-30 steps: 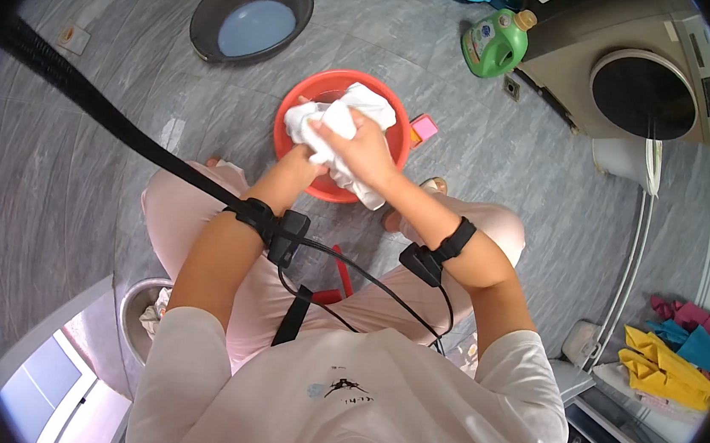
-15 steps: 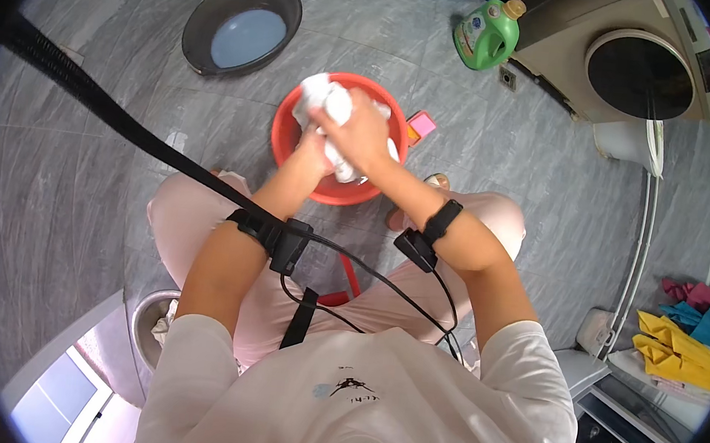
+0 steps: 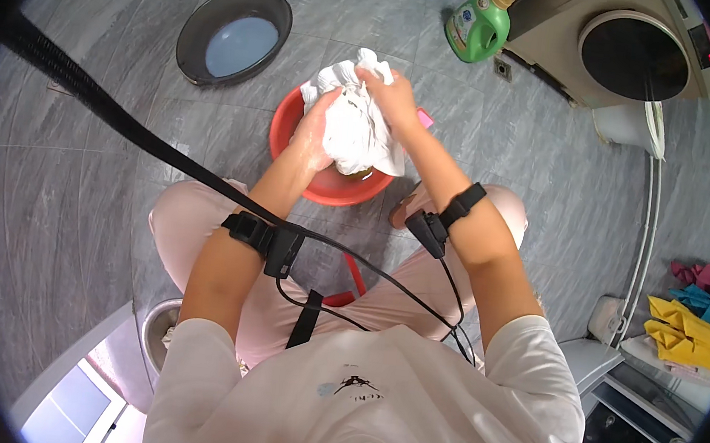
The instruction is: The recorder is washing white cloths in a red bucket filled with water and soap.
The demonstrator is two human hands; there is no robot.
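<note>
A wet white cloth garment (image 3: 359, 130) is spread between my two hands above a round red basin (image 3: 336, 192). My left hand (image 3: 316, 128) grips its left edge; some of the fingers are hidden behind the fabric. On the other side, my right hand (image 3: 391, 97) is closed on the garment's upper right part. The lower part of the cloth hangs over the basin, covering much of its inside. Just past my right wrist a bit of a pink object (image 3: 425, 119) shows beside the basin's rim.
A dark basin (image 3: 185, 51) holding bluish water stands at the far left. Far right are a green detergent bottle (image 3: 477, 28) and a front-loading washing machine (image 3: 560, 49). A metal tub (image 3: 154, 335) is near my left side; folded coloured cloths (image 3: 691, 331) lie at right. A black cable (image 3: 165, 152) crosses the view.
The white garment was bunched up between my hands low in the red basin. Now it is opened out and raised, and my hands have moved apart.
</note>
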